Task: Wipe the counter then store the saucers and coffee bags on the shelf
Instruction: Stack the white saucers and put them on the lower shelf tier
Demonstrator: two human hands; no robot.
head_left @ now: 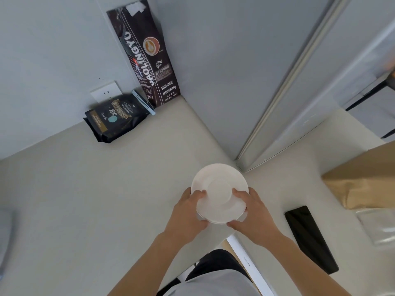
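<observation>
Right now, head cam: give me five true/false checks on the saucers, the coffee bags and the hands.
1. Both hands, left hand and right hand, hold the stack of white saucers. True.
2. The tall coffee bag lies flat on the counter. False: it stands upright in the corner.
3. The small black coffee bag lies on the counter by the wall outlet. True.
4. The black phone is under the saucers. False: it lies apart, to the right.
5. One hand holds a cloth. False: none visible in either hand.

Soft even light, wide-angle edge distortion
</observation>
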